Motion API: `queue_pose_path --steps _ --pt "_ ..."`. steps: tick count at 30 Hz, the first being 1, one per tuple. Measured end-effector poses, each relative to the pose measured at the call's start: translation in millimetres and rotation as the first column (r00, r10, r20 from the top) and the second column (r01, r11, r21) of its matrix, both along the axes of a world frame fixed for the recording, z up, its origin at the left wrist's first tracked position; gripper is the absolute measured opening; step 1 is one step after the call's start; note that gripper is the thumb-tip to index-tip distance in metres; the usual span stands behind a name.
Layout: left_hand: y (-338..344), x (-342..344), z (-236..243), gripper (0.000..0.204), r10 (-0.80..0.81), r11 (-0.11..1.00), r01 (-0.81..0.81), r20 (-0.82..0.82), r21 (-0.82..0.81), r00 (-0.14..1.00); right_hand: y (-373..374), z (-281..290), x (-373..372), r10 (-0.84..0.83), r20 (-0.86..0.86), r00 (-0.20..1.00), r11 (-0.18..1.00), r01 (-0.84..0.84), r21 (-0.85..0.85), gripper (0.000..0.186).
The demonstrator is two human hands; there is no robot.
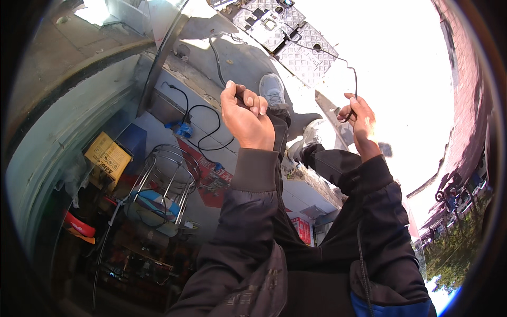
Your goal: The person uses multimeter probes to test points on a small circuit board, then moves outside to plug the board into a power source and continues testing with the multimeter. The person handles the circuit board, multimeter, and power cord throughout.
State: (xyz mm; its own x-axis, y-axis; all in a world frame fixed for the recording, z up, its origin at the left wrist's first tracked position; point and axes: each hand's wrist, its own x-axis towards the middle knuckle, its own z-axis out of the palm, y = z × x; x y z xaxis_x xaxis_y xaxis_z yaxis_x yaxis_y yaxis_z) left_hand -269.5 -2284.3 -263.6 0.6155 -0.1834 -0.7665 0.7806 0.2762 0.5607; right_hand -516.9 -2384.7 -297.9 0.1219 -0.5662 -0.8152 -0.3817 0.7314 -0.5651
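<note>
My left hand point(248, 120) is closed, palm turned up, its fingers curled round a dark cable point(217, 59). From that fist the cable rises to the shaded ground ahead. On the right, my right hand point(364, 124) pinches a thin black wire point(355, 79) between thumb and fingers. This wire runs up and left, with a few bends, across silver tread-patterned metal plates point(308, 59) on the ground. Whether cable and wire are one piece, I cannot tell. My fingers hide the part of the cable inside my left hand.
My shoes point(272, 89) stand between the hands, by a rough stone step point(311, 182). Left of me are a glass door edge point(162, 58), a black cord point(217, 119) with a blue piece, a chrome wire-frame stool point(182, 198) and a yellow box point(109, 157). Sunlit ground is washed out.
</note>
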Motion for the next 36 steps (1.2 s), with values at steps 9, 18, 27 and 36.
queue_pose_path --steps 9,18,27,36 --pt "-6.0 55.3 -1.8 0.032 -0.043 0.937 0.094 0.156 -0.335 0.987 -18.7 -143.6 13.8 0.145 -0.025 0.989 0.963 -0.147 -0.225 0.037" --pt "-9.6 61.9 -5.8 0.024 -0.097 0.742 0.204 0.199 -0.639 0.975 -38.0 -265.1 47.1 0.266 0.218 0.939 0.957 -0.231 -0.175 0.027" --pt "3.1 32.4 12.5 0.037 -0.12 0.666 0.232 0.206 -0.709 0.971 -41.3 -276.6 74.1 0.601 0.06 0.797 0.767 -0.554 -0.323 0.028" --pt "19.6 11.4 18.4 0.034 -0.079 0.692 0.223 0.235 -0.687 0.969 -59.4 -259.3 63.1 0.459 0.261 0.85 0.87 -0.37 -0.325 0.028"
